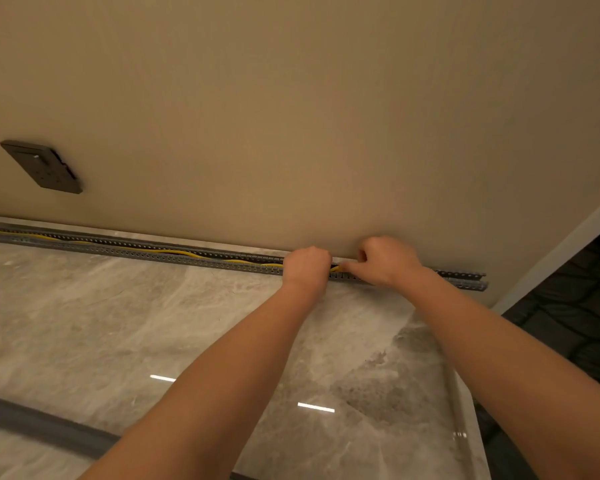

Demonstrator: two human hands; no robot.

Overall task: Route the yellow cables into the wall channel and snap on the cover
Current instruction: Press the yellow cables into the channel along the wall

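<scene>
A long grey slotted wall channel (125,249) runs along the foot of the beige wall, open at the front. Yellow cables (184,253) lie inside it from the far left to my hands. My left hand (305,266) is closed over the channel, gripping the cables. Close to its right, my right hand (385,259) pinches the yellow cable ends at the channel, a short yellow piece showing between the two hands. The channel's right part (465,278) holds no visible cable. A long grey strip (42,429), possibly the cover, lies on the floor at the lower left.
A dark wall socket (44,168) sits on the wall at the left. The floor (118,323) is glossy grey marble. A white door frame (555,254) and a dark patterned floor (568,317) lie to the right.
</scene>
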